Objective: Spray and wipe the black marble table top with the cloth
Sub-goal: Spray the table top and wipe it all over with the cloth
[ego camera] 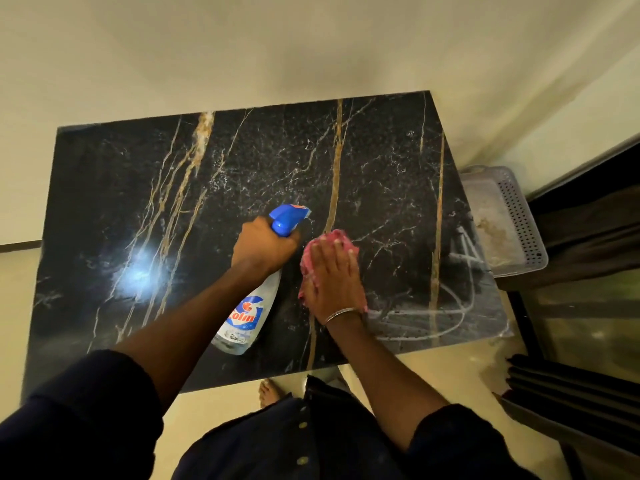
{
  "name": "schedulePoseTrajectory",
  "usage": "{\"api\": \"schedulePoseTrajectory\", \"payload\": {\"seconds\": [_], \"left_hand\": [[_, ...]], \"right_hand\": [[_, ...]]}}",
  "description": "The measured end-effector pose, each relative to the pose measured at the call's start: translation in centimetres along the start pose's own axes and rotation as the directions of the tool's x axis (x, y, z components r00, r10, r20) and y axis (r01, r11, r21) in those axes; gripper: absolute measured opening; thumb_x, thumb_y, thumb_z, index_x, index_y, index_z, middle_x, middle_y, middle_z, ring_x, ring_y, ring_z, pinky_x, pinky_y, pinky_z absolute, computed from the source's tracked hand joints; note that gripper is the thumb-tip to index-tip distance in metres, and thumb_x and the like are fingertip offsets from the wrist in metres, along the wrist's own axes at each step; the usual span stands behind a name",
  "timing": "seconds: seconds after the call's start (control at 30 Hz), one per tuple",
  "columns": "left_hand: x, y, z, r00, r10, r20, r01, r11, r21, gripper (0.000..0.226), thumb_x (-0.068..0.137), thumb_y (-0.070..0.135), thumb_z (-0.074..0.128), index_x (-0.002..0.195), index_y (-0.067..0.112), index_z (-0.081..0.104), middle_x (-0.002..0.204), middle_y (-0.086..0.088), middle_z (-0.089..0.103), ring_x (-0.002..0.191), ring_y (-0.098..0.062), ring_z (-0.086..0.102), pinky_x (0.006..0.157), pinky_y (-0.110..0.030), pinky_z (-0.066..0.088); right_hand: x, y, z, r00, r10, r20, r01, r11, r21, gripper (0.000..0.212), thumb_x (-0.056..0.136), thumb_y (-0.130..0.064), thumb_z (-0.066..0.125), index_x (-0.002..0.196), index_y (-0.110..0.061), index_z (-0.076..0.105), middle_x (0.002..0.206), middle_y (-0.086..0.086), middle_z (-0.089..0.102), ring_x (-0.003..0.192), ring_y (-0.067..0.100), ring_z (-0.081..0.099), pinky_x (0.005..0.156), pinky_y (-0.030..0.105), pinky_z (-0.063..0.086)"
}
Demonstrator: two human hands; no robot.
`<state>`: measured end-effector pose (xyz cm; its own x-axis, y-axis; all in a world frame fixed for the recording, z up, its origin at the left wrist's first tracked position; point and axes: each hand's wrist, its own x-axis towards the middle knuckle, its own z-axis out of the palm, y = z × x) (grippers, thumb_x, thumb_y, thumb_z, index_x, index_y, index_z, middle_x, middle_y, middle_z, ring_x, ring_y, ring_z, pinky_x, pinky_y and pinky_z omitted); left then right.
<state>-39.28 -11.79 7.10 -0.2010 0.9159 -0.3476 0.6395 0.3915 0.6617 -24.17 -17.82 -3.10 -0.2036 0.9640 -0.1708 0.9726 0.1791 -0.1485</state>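
**Hazards, left to right.** The left part of the surface (138, 202) carries a bright glare, so missed streaks there would probably be hard to see. The left hand (265, 247) aims the nozzle (289, 216) of the bottle (247, 317) to the right, close to the cloth (334, 237). A squeeze from here would likely wet the cloth and the right hand (334, 275) rather than bare stone. The bottle's base hangs low over the near surface and could knock it. At the right, a long stroke could run off the edge toward the basket (509, 216). Whether the pale arcs there are smears or reflections cannot be told.

**Positions.** The left fingers (287, 242) are curled round the bottle's neck below the blue trigger head, and the bottle is held just left of the cloth. The cloth lies bunched on the surface, right of centre. The right fingers (323, 252) are straight, close together and pressed flat on it. Pink shows beyond the fingertips and along the palm's left edge.
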Motion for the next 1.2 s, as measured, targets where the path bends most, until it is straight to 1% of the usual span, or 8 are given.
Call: {"api": "schedulePoseTrajectory", "payload": {"seconds": [0.23,0.37,0.5,0.6,0.77,0.97,1.1,1.2], "left_hand": [[-1.9,-1.3,-1.0,0.999,0.041,0.019,-0.042,0.999,0.025,0.016,0.078,0.032,0.068,0.08,0.018,0.061,0.069,-0.003,0.065,0.059,-0.012,0.06,0.053,-0.021,0.044],[-2.6,-2.1,-1.6,0.996,0.067,0.065,-0.068,0.998,0.009,0.018,0.082,0.033,0.069,0.089,0.018,0.062,0.073,-0.003,0.067,0.064,-0.013,0.064,0.055,-0.022,0.047],[-3.3,-2.3,-2.1,0.994,0.096,0.058,-0.096,0.995,-0.005,0.015,0.083,0.03,0.068,0.089,0.018,0.06,0.069,0.002,0.062,0.059,-0.007,0.059,0.052,-0.016,0.041],[-3.7,-2.6,-2.4,0.991,0.116,0.062,-0.115,0.993,-0.022,0.013,0.085,0.027,0.067,0.09,0.019,0.059,0.069,0.006,0.059,0.058,-0.005,0.057,0.052,-0.014,0.039],[-4.1,-3.5,-2.8,0.992,0.114,0.053,-0.113,0.993,-0.023,0.017,0.085,0.029,0.068,0.096,0.018,0.06,0.073,0.003,0.061,0.062,-0.005,0.058,0.054,-0.015,0.04],[-4.7,-4.1,-3.0,0.992,0.119,0.046,-0.118,0.993,-0.022,0.022,0.085,0.03,0.068,0.101,0.017,0.059,0.076,0.002,0.062,0.064,-0.006,0.059,0.057,-0.017,0.043],[-5.2,-4.2,-3.1,0.991,0.129,0.017,-0.129,0.992,0.0,0.022,0.083,0.032,0.069,0.098,0.017,0.061,0.074,0.001,0.064,0.06,-0.006,0.059,0.054,-0.017,0.042],[-5.5,-4.4,-3.2,0.989,0.15,0.015,-0.15,0.989,0.007,0.021,0.083,0.031,0.068,0.095,0.016,0.062,0.072,-0.001,0.064,0.059,-0.008,0.059,0.056,-0.019,0.045]], "right_hand": [[-2.0,-1.2,0.7,0.979,-0.191,0.078,0.194,0.98,-0.039,0.073,0.092,-0.046,0.021,0.158,-0.016,0.014,0.165,0.01,0.01,0.152,0.032,0.001,0.121,0.055,0.01],[-3.4,4.1,0.4,0.998,-0.045,0.05,0.048,0.997,-0.063,0.071,0.094,-0.05,0.021,0.158,-0.019,0.013,0.165,0.006,0.011,0.152,0.031,0.006,0.121,0.054,0.013],[-4.7,10.6,-0.4,0.992,0.117,-0.036,-0.117,0.993,-0.011,0.067,0.092,-0.045,0.035,0.153,-0.018,0.03,0.159,0.008,0.03,0.148,0.031,0.022,0.119,0.054,0.021],[-5.6,14.3,-0.9,0.971,0.233,-0.054,-0.235,0.971,-0.039,0.067,0.091,-0.044,0.029,0.152,-0.015,0.033,0.158,0.011,0.033,0.146,0.032,0.026,0.118,0.053,0.023],[-6.0,13.6,-0.7,0.948,0.308,-0.083,-0.313,0.948,-0.057,0.067,0.091,-0.042,0.028,0.151,-0.012,0.034,0.157,0.013,0.034,0.146,0.033,0.027,0.119,0.053,0.022],[-7.3,1.5,1.2,0.999,0.052,-0.008,-0.052,0.998,-0.024,0.071,0.095,-0.046,0.027,0.157,-0.017,0.012,0.164,0.012,0.013,0.152,0.032,0.009,0.122,0.053,0.014],[-8.8,-7.2,2.7,0.986,-0.165,0.02,0.164,0.985,0.047,0.078,0.093,-0.044,0.044,0.158,-0.018,0.01,0.165,0.009,0.007,0.152,0.031,0.001,0.122,0.053,0.009],[-9.1,-7.8,3.5,0.962,-0.271,0.027,0.27,0.962,0.027,0.081,0.091,-0.046,0.047,0.158,-0.017,0.012,0.165,0.008,0.008,0.152,0.03,0.001,0.121,0.054,0.012]]}}
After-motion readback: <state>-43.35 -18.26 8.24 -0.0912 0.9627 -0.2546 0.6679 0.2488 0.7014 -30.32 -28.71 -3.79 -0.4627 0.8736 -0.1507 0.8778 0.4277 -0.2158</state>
